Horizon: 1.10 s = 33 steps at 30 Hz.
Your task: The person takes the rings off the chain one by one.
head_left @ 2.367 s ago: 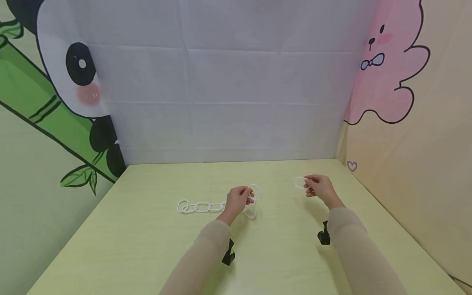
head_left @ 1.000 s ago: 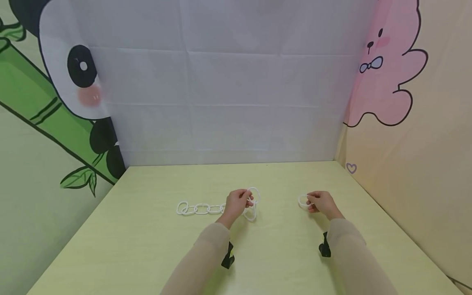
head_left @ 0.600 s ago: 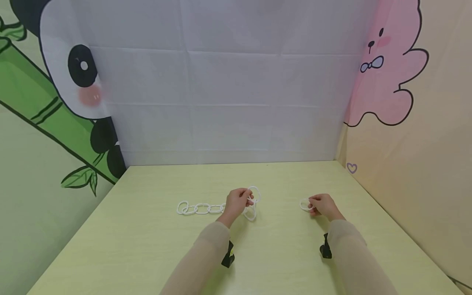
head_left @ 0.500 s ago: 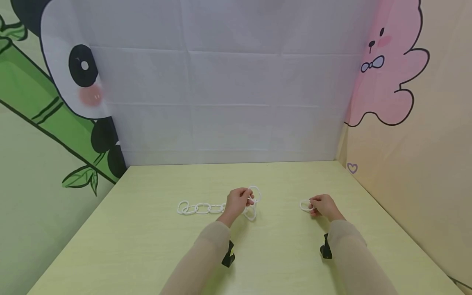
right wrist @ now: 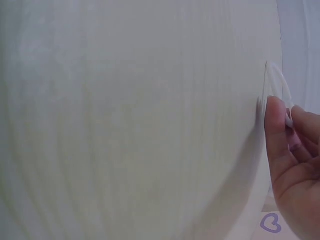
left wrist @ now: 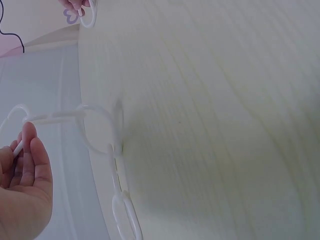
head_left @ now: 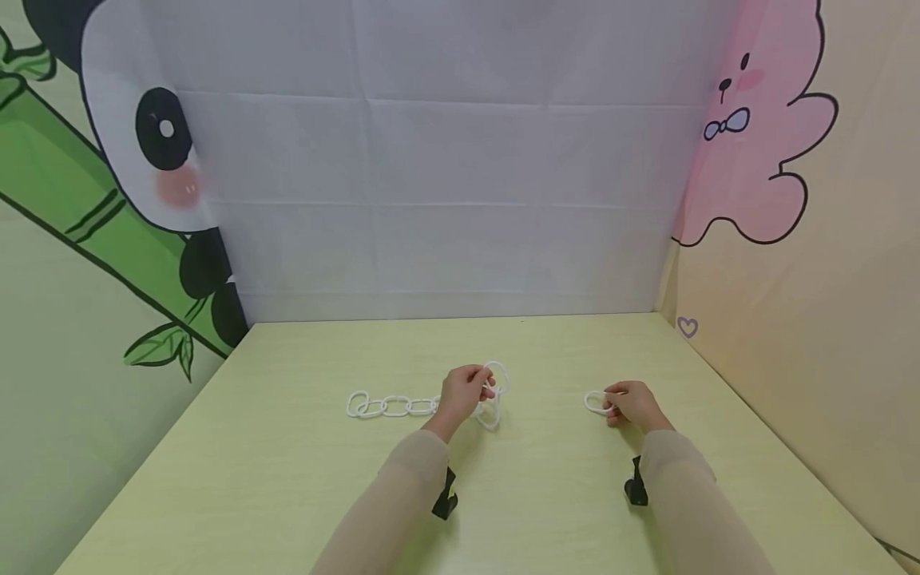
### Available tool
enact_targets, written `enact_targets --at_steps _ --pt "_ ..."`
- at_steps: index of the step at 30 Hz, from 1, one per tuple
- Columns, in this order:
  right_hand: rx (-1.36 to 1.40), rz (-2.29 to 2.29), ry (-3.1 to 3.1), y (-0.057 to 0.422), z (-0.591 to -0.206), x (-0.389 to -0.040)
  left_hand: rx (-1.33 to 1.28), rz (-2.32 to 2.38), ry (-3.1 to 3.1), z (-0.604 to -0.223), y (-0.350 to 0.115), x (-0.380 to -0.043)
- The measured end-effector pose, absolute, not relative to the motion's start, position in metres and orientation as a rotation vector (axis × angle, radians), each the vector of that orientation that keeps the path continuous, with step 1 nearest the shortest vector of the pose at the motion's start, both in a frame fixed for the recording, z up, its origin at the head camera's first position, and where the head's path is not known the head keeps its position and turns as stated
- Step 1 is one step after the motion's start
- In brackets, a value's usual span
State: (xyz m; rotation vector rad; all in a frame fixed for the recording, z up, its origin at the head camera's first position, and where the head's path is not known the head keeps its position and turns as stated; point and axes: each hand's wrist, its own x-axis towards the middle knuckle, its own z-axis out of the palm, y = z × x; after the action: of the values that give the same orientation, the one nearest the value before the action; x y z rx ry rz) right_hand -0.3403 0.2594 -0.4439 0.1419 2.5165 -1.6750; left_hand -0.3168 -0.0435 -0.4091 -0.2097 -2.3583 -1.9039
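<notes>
A white chain of oval plastic links lies across the table, its right end lifted. My left hand pinches the end link between thumb and fingers, and another link hangs below it. In the left wrist view the left hand holds this link above the tabletop, with more links trailing down. To the right, my right hand pinches a separate white link. The right wrist view shows the thumb and fingers of the right hand on that link, close over the table.
A pale yellow-green table spreads under both arms. A white cloth wall stands along its back edge. Printed side walls carry a panda at left and a pink bear at right. Black wrist cameras sit under both sleeves.
The right hand has come down and toward me, bringing its single link from farther back to low over the table. The left hand and chain stay nearly still.
</notes>
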Motion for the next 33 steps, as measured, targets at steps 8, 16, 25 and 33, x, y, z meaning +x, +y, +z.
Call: enact_targets --at_steps 8,16,25,33 --pt "0.173 -1.669 2.484 0.2615 -0.4469 -0.3408 -0.211 -1.897 -2.367 -0.4084 -0.0434 -0.3160" --pt "0.195 -1.682 2.457 0.2615 -0.4466 -0.3390 -0.215 -1.904 -2.362 -0.4093 -0.0436 -0.3170" --pt "0.208 -1.708 2.425 0.2632 -0.4483 -0.3407 -0.212 -1.900 -2.372 -0.4089 -0.0431 -0.3163" --pt "0.229 -1.700 2.430 0.2660 -0.4522 -0.3441 -0.208 -1.904 -2.376 -0.4103 -0.0429 -0.3166"
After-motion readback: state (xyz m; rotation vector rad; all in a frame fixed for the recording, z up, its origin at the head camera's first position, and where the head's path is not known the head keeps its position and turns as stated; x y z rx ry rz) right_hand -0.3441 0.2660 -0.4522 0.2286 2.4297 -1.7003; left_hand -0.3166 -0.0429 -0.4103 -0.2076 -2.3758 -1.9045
